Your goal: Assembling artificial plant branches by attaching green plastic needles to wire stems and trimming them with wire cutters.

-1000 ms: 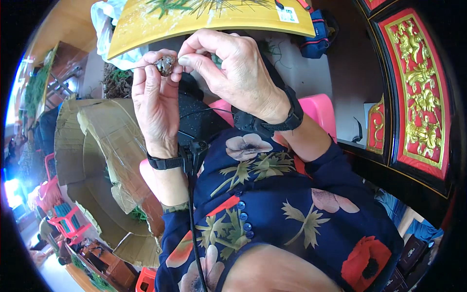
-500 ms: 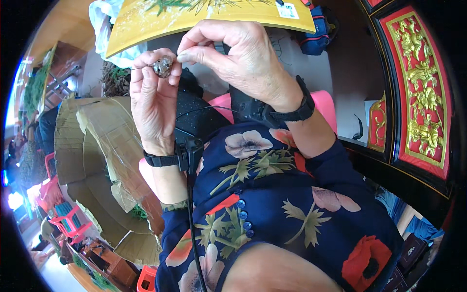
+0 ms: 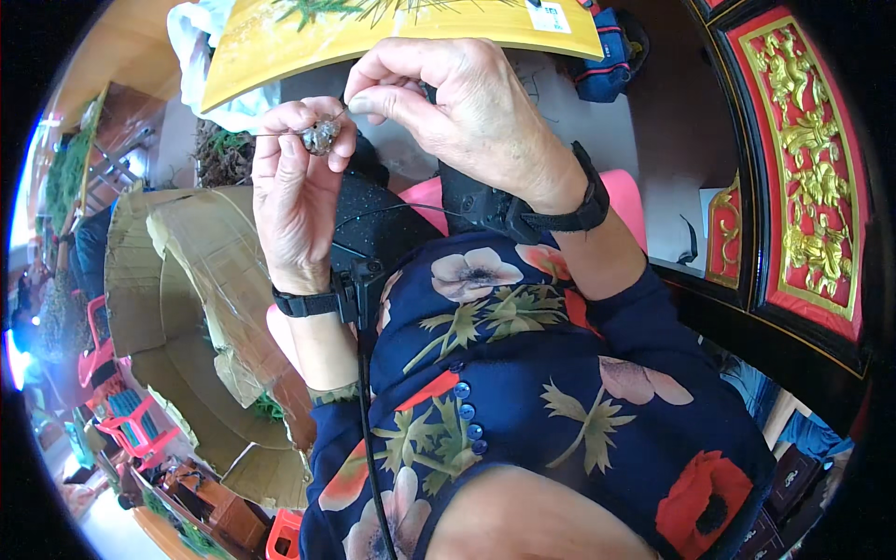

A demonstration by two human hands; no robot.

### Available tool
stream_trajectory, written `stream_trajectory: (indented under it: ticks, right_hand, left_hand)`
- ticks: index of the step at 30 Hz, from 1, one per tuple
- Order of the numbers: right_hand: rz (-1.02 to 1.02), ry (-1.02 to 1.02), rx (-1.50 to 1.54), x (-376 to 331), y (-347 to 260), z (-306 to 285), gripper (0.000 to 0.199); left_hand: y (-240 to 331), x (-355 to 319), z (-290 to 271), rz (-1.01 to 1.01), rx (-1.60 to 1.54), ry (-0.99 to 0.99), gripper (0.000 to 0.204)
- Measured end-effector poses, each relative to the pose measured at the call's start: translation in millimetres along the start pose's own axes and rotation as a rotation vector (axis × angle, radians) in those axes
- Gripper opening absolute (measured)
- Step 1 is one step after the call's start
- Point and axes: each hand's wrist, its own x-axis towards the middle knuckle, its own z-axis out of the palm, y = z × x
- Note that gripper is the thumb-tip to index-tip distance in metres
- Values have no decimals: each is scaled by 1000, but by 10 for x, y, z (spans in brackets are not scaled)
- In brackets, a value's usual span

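Reads as an improvised indoor handwork room; cannot tell whether within a home or a hall. Evidence: at far side, yellow worktable (image 3: 266, 56) strewn with green sprigs (image 3: 317, 9); at left, big torn cardboard box (image 3: 135, 289), more greenery (image 3: 67, 177) farther off, red plastic stools (image 3: 290, 521); at right, carved red-and-gold panel (image 3: 817, 177) in black frame (image 3: 749, 168).
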Motion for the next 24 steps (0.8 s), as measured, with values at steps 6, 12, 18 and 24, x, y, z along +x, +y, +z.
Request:
stream_trajectory:
  ticks: [6, 12, 18, 24]
  right_hand:
    - [-13, -15, -39, -4, -1, -24, 5]
    - [-119, -66, -159, -9, -15, 86, 8]
    - [278, -10, 301, -53, -98, 444, 20]
    - [439, -82, 667, -76, -48, 705, 22]
  left_hand:
    - [51, -37, 73, -111, 4, 73, 16]
    - [205, -134, -70, -283, -94, 53, 14]
    - [306, -290, -201, -270, -120, 197, 14]
    - [350, -359, -229, -253, -133, 403, 17]
